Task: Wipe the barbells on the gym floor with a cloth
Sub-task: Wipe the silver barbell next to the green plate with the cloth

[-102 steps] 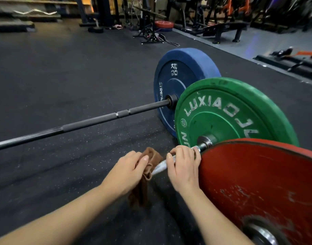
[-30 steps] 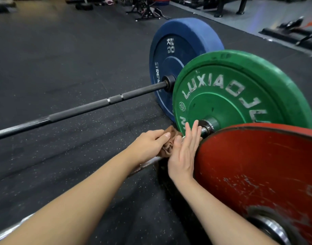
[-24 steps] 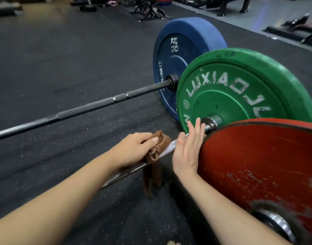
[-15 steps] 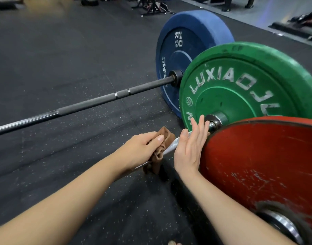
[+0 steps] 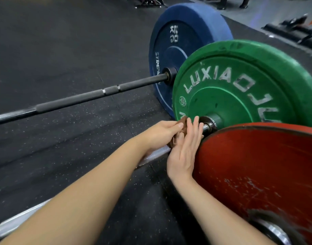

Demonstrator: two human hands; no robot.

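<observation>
The left hand [image 5: 160, 134] squeezes a brown cloth [image 5: 176, 139] on the shiny bar [image 5: 156, 155] by the green plate [image 5: 240, 89]. The right hand [image 5: 184, 154] is stretched out flat beside the red plate [image 5: 261, 167].

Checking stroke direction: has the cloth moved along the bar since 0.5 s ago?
Yes. The cloth in the left hand slid along the bar toward the green plate.

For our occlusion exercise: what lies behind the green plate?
A blue plate stands behind the green plate, on its own black bar. The green plate covers its lower right part.
</observation>
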